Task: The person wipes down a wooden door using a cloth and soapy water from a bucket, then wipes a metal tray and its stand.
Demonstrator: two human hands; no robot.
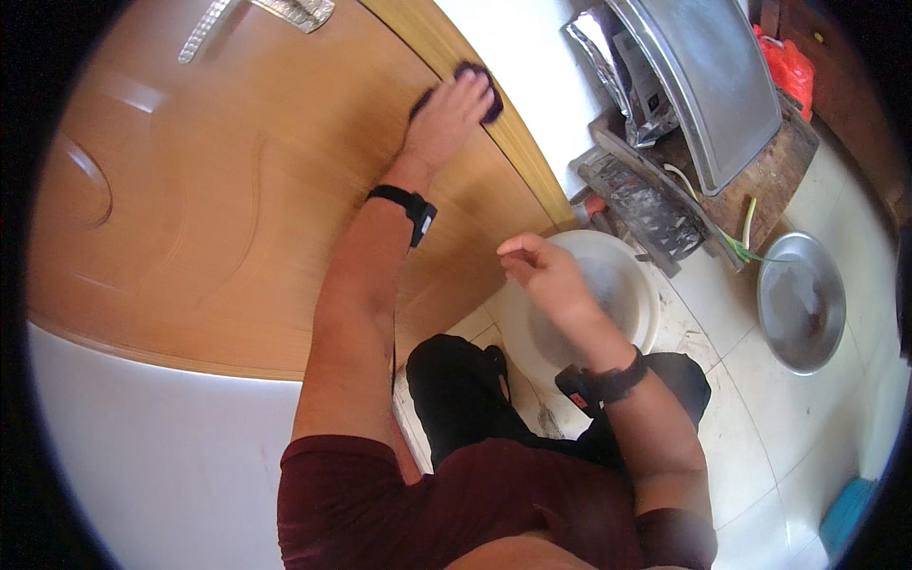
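My left hand (pixel 445 117) presses a dark cloth (pixel 491 107) flat against the wooden door frame (pixel 524 153), at the edge of the brown wooden door (pixel 285 178). Part of the cloth shows on both sides of the hand. My right hand (pixel 545 274) is raised over a round whitish plastic basin (pixel 645 285) on the floor, its fingers loosely curled; no object shows in it. A metal door handle (pixel 206 28) is at the upper left. Both wrists wear black bands with small devices.
A wooden stand (pixel 769 192) at the right bears a large metal tray (pixel 719 85), a silvery bag (pixel 605 64) and green onion pieces (pixel 749 221). A metal bowl (pixel 801 306) sits on the tiled floor beside it. A red plastic bag (pixel 791 71) lies behind, and a teal object (pixel 844 516) stands lower right.
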